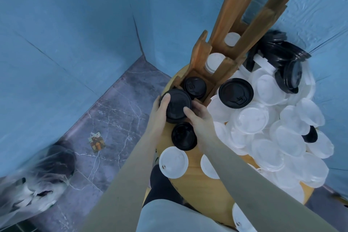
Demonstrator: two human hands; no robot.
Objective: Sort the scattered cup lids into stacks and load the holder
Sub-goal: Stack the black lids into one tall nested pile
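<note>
Both my hands grip a stack of black lids (176, 104) just in front of the wooden holder (224, 47). My left hand (160, 108) wraps its left side and my right hand (197, 117) its right side. The holder's nearest slot holds black lids (194, 86); the two slots behind it hold white lids (213, 61). Another black stack (183, 136) stands on the round wooden table (197, 188) below my hands. A single black lid (236, 92) lies on a big heap of white lids (273, 124). More black lids (284, 62) are piled at the back right.
Loose white lids (173, 162) lie on the table near its front edge. Blue walls close in at the left and right. On the marble floor lie a small card (97, 142) and a plastic bag (37, 179) at the lower left.
</note>
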